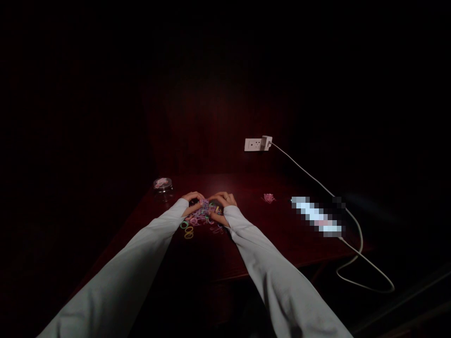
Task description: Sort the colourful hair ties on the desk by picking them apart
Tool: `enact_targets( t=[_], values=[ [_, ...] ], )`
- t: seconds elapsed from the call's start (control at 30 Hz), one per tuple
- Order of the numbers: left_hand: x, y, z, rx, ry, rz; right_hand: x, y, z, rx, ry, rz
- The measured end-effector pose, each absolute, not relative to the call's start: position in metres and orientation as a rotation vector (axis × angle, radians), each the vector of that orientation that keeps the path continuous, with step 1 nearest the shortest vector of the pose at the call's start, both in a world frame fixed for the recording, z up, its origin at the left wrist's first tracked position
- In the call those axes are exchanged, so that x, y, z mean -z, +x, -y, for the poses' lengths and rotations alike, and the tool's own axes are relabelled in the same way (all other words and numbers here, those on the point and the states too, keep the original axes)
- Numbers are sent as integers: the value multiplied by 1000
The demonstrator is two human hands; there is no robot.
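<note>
Small elastic hair bands in purple, pink, green and yellow lie in a loose pile on the dark red table. My left hand curls round the pile's left side, thumb in front and fingers behind, closed on some of the bands. From the right, my right hand bends over the same pile, with thumb and fingers closed on bands there. The fingertips are small and partly hidden among the bands. Two yellow bands and a green band lie at the near left edge of the pile.
A clear round jar with a pink-patterned lid stands at the back left. Right of my hands lies a small heap of pink bands. A blurred-out lit device joins a white cable running to a wall socket.
</note>
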State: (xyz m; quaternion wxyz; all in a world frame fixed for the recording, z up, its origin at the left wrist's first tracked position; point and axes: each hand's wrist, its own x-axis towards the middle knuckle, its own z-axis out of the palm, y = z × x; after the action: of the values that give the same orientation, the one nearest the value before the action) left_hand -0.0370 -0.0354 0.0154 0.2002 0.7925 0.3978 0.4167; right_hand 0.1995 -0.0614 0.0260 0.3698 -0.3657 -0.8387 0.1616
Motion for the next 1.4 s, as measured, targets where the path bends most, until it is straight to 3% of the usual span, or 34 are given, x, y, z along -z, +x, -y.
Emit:
enact_targets(
  t=[0.57, 0.77, 1.0, 1.4],
  values=[
    [-23, -38, 48, -961, 2419, -1571, -23, 201, 61, -300, -822, 2269],
    [-33, -34, 56, -1031, 2426, -1476, -26, 201, 62, -336, -870, 2240],
    [-40, -35, 59, -862, 2603, -1196, -28, 200, 62, -314, -891, 2293],
    [-36, -36, 60, -762, 2602, -1378, -28, 201, 62, -241, -951, 2367]
  ],
)
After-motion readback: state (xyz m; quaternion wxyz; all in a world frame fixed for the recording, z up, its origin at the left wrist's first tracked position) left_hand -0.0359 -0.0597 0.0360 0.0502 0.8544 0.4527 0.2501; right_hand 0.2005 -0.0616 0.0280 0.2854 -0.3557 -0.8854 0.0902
